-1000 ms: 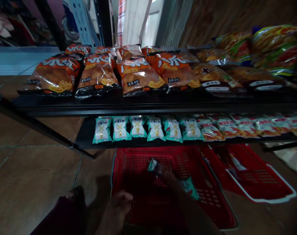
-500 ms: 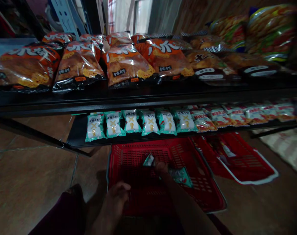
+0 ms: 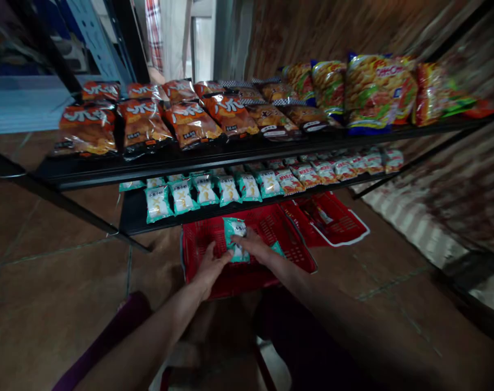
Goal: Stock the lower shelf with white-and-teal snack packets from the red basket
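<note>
A green-and-white packet (image 3: pixel 234 227) is being gripped by the right hand (image 3: pixel 251 243), the fingers (image 3: pixel 239 239) being placed across its printed face. The packet is being held over the near red basket (image 3: pixel 296 251); whether it is being supported from below cannot be told. The lower left edge of the packet is being met by the thumb (image 3: pixel 227 256) of the left hand (image 3: pixel 209 265); whether the left grip is being closed on it cannot be told. A second packet (image 3: pixel 277 248) is being contained in the same basket, to the right, and is being partly hidden by the right forearm (image 3: pixel 285 270). A white-handled basket (image 3: pixel 345 231) is being positioned just beside, to the right. A row of matching packets (image 3: pixel 206 190) is being carried by the lower shelf (image 3: pixel 135 218), and orange bags (image 3: pixel 143 122) by the upper shelf (image 3: pixel 149 167).
</note>
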Motion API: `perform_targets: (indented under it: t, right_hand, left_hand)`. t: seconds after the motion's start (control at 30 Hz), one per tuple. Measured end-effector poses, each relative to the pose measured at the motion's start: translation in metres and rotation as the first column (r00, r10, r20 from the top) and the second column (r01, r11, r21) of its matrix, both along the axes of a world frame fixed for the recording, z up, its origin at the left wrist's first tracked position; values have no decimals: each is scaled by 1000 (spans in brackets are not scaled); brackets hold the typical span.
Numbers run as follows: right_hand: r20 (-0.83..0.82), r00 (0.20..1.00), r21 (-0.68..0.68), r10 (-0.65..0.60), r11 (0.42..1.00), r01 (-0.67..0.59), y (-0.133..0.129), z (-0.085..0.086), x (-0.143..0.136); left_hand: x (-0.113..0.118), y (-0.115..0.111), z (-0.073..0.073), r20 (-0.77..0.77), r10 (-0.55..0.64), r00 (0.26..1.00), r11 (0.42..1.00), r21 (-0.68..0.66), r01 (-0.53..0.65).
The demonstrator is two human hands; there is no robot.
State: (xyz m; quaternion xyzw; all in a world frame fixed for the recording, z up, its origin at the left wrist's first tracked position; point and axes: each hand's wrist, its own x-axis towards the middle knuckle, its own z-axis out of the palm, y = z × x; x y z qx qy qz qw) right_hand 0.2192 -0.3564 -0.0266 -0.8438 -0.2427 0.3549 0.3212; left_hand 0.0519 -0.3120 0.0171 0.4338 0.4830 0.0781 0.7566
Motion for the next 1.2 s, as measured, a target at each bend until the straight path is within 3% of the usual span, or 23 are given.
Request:
perform_targets:
  t: [0.07,0.17,0.33,0.57,0.7,0.93,1.2]
  right_hand:
    - [8,1000,-3,-16,1000,16,-4,27,-18]
    - [-58,998,153,-36,987,44,-9,60,-40]
    - [-289,956,293,-40,947,129,-5,85,-55]
    - [-396,918,379,-21,907,184,13,77,-54]
    - [-479,878,386,8,900,202,10,73,-56]
    - [-658,747,313,-99,866,390,6,80,-34]
    - [-639,760,324,-121,853,408,11,80,-9]
  left_hand:
    - [-1,-6,8,103,-5,995,1000,-26,7]
    - [-4,-11,17,233,5,972,999,30,-12]
    - [-11,-9,21,257,85,963,995,29,-95]
    - [-12,1,23,374,227,899,973,-130,-191]
    - [-12,5,22,326,304,895,949,-189,-253]
    - [-15,10,21,289,235,928,956,-241,-167]
    - [-12,7,26,271,174,947,973,-197,-122]
